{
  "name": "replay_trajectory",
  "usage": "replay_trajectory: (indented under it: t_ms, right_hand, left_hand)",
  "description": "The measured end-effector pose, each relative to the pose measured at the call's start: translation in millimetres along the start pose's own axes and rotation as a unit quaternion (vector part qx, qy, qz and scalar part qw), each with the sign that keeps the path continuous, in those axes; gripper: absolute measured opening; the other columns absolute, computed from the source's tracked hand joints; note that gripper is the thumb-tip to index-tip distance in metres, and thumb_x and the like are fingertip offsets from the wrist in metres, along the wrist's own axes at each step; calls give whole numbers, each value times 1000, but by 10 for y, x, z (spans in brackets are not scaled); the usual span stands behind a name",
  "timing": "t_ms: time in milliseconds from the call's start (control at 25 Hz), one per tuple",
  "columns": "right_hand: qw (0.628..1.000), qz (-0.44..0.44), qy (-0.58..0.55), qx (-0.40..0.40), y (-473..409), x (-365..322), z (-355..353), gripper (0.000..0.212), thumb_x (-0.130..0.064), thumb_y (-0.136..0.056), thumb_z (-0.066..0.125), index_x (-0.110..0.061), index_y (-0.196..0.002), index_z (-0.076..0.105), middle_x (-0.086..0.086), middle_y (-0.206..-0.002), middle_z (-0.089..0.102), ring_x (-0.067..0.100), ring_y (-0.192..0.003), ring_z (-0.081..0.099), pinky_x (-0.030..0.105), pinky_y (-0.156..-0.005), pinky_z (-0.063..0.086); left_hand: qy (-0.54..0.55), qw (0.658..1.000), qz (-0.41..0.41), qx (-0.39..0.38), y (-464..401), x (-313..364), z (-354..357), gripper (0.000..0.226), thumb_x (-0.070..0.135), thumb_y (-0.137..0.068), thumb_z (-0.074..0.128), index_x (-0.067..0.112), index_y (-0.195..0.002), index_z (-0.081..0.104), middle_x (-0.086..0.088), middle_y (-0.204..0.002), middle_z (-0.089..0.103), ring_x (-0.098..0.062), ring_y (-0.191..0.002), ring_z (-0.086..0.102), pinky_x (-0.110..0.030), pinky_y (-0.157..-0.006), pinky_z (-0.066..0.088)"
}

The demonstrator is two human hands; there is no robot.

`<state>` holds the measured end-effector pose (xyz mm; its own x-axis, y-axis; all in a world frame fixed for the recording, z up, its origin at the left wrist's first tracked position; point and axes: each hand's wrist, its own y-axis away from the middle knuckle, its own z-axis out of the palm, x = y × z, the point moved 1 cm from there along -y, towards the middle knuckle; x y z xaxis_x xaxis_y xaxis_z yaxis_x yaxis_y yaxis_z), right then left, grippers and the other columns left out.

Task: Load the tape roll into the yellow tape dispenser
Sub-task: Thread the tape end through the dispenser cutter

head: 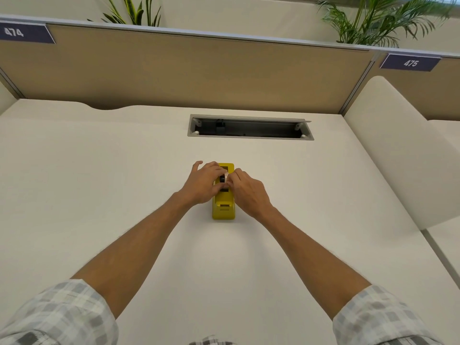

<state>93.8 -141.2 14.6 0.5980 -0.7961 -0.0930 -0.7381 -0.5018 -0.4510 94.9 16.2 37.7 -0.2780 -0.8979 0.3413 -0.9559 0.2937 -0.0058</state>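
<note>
Both hands are meeting over the yellow plastic tape dispenser [223, 206] standing on the white surface [99, 183]. The left hand [201, 184] and right hand [249, 192] are pinching the small white tape roll with black core [223, 178] with curled fingers, apparently seating it in the cradle.

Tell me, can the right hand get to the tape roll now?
Probably yes. The right hand is already at the tape roll, its fingers curled on it over the yellow tape dispenser. The left hand holds the other side, not blocking it.
</note>
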Motion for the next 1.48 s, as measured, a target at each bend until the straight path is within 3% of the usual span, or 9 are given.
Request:
replay_trajectory:
  t_ms: [160, 400, 560, 800, 1040, 1240, 1480]
  right_hand:
    - [999, 27, -33, 0, 54, -29, -13, 9, -17, -92, 62, -9, -91, 59, 6, -84, 60, 22, -67, 59, 27, -41, 39]
    - [995, 67, -73, -12, 65, -47, -100, 16, -25, -94, 58, -12, -102, 62, 2, -99, 63, 19, -80, 61, 24, -49, 38]
    - [992, 92, -81, -26, -1, -58, -131, 16, -25, -96, 56, -12, -103, 63, 2, -103, 63, 17, -85, 60, 28, -56, 48]
    - [995, 71, -66, -22, -22, -67, -131, 9, -18, -91, 63, -11, -95, 66, 5, -96, 66, 23, -85, 62, 33, -53, 51]
    - [997, 59, -48, 2, 17, -64, -95, 3, -14, -88, 66, -11, -89, 65, 4, -86, 66, 23, -75, 62, 28, -46, 42]
    - [997, 58, -41, 13, 42, -54, -92, 2, -13, -86, 68, -13, -86, 66, 1, -83, 66, 21, -72, 62, 25, -46, 38]
    - [996, 74, -44, 25, 89, -99, -122, 3, -16, -86, 69, -14, -85, 69, 0, -84, 70, 20, -75, 65, 27, -47, 44]
  left_hand:
    - [4, 1000, -1, 1, 3, -1, 11, 41, 42, -94, 49, 22, -129, 53, 0, -140, 51, -18, -135, 39, -48, -118, 9]
    - [-9, 1000, 6, -2, 17, -20, 42, 42, 48, -94, 45, 23, -128, 52, 1, -141, 50, -17, -136, 37, -49, -117, 10]
    - [-5, 1000, -6, -15, 1, 14, 28, 47, 47, -88, 57, 23, -128, 52, 1, -142, 49, -18, -138, 34, -50, -117, 7]
    - [31, 999, -18, 22, 28, 40, 9, 53, 38, -91, 57, 26, -140, 41, -5, -147, 43, -22, -139, 34, -45, -118, 7]
    - [-1, 998, 39, 43, 24, -2, 58, 42, 35, -92, 55, 24, -132, 52, 0, -146, 44, -19, -143, 24, -45, -118, 9]
    - [-22, 998, 43, 33, 14, -4, 75, 43, 36, -95, 51, 23, -136, 48, -1, -145, 45, -19, -139, 32, -43, -117, 11]
    - [-29, 999, 35, 18, 31, -32, 81, 49, 42, -95, 47, 25, -140, 42, 0, -150, 40, -18, -143, 26, -45, -118, 9]
